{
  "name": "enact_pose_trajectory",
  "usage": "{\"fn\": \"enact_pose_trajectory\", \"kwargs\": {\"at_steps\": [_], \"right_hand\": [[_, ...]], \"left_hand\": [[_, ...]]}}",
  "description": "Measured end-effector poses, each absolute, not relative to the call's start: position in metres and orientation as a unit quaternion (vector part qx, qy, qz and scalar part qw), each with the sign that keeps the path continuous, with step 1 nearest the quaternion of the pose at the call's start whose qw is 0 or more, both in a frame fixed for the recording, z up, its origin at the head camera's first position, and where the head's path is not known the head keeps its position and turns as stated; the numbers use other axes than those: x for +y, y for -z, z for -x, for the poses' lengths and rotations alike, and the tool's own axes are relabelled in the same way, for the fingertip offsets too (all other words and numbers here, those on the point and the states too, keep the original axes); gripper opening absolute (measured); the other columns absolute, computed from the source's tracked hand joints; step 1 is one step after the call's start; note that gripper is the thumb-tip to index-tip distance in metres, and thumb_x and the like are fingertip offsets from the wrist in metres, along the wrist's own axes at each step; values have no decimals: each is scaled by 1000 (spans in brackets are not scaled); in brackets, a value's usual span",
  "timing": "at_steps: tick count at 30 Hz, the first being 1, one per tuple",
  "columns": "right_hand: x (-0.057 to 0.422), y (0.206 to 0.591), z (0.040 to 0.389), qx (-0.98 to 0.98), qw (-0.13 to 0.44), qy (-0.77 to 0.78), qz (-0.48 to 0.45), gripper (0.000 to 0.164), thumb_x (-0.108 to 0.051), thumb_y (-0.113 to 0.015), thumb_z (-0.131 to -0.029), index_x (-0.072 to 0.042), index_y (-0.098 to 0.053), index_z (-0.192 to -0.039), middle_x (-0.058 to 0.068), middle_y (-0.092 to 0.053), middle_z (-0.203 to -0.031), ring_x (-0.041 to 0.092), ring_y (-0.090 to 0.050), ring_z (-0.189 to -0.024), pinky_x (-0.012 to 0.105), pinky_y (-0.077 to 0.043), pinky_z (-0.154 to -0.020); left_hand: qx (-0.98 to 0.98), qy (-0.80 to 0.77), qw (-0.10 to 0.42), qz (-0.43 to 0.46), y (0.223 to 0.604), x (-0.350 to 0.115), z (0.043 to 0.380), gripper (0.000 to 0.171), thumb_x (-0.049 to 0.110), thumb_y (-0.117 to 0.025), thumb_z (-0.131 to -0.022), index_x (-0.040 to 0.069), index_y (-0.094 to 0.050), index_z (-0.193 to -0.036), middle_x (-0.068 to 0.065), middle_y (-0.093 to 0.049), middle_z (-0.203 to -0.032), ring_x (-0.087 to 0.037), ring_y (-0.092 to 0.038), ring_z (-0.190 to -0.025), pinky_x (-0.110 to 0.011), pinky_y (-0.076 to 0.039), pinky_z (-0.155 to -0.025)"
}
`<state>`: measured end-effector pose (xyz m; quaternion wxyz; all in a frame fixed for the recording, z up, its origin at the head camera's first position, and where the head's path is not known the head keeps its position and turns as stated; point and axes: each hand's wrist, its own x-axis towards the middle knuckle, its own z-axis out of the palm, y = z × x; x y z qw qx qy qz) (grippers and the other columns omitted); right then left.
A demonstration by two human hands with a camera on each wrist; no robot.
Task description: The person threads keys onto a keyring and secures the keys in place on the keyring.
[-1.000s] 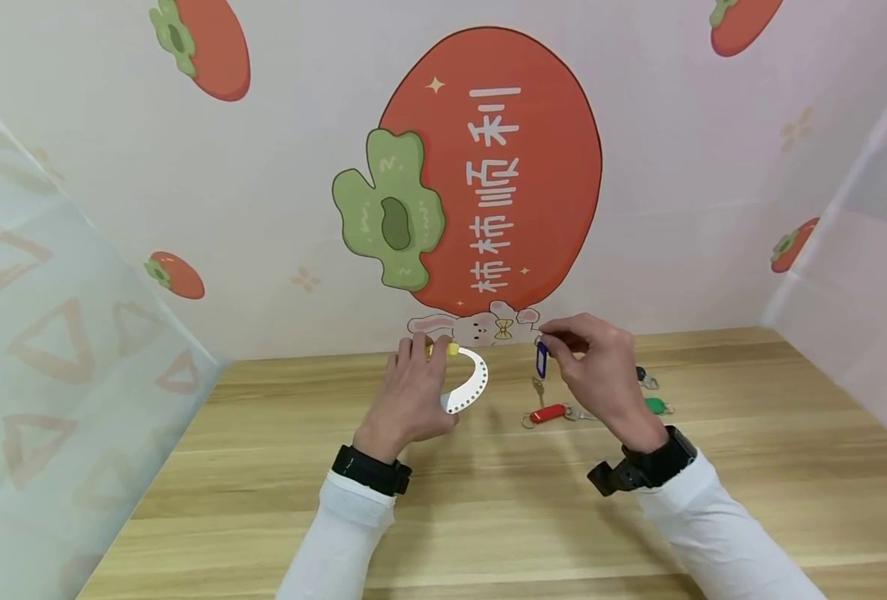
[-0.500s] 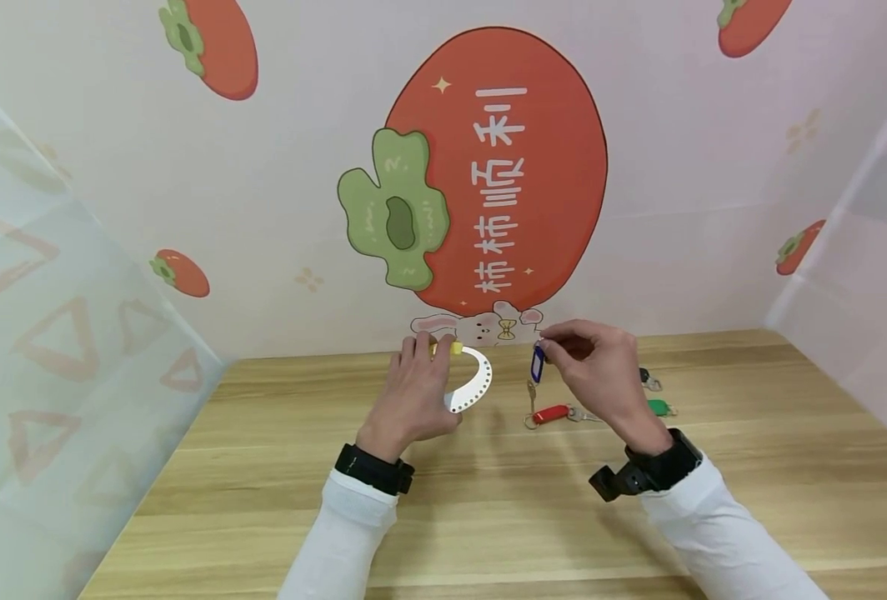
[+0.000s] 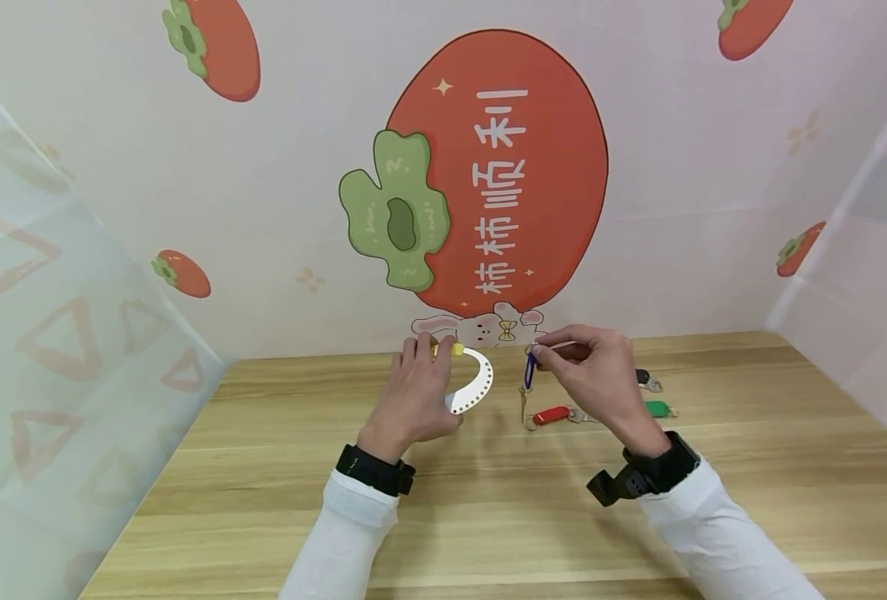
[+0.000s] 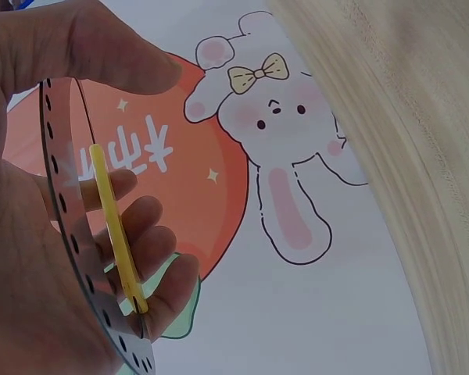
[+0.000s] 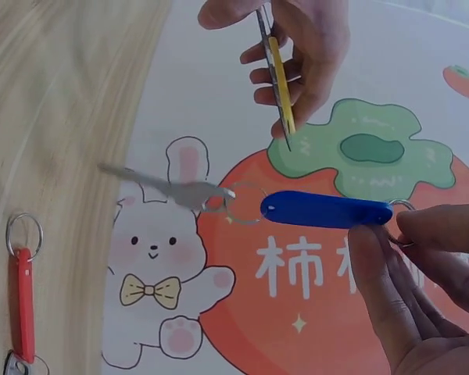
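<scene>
My left hand point(image 3: 412, 390) holds a white crescent-shaped plate point(image 3: 475, 387) with a row of small holes along its curved edge. A yellow bar point(image 4: 116, 223) closes the plate's straight side, and my fingers lie around it in the left wrist view. To the right, my right hand point(image 3: 597, 367) pinches the ring point(image 5: 401, 226) of a blue key tag point(image 5: 324, 209) between thumb and forefinger. From the tag's other end hangs a key point(image 5: 189, 192) on a second small ring. Tag and key dangle above the wooden table point(image 3: 443, 525), apart from the plate.
On the table below my right hand lies a red key tag point(image 3: 552, 415) with its key point(image 3: 580, 415). Farther right are a green key tag point(image 3: 658, 408) and a black one point(image 3: 642, 377) with a key. A printed backdrop point(image 3: 286, 167) stands behind the table.
The blue key tag and its key have moved left, toward the plate, and slightly lower with my right hand. My left hand and the plate stay nearly in place.
</scene>
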<state>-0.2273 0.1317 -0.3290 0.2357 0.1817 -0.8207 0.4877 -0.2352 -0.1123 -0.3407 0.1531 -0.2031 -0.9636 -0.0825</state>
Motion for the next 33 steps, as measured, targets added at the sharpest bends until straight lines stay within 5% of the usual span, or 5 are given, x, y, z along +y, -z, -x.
{"fn": "enact_pose_trajectory", "kwargs": {"at_steps": [15,33], "right_hand": [[125,336,229,-807,266,-480,-218,13,3,-75,-88,0,-79,-100,14,-76,-89,22,-73,-72,16,-54,-66],[123,337,228,-806,180,-530,-193,13,-4,-75,-91,0,-78,-102,15,-76,-89,22,-76,-73,27,-58,-67]], "left_hand": [[-964,78,154,204,339,-108,233,99,27,-90,-61,4,-44,-146,-19,-46,-130,-35,-44,-112,-47,-44,-91],[-962,87,166,200,332,-107,230,99,26,-91,-59,5,-46,-145,-16,-45,-133,-35,-44,-114,-47,-44,-90]]}}
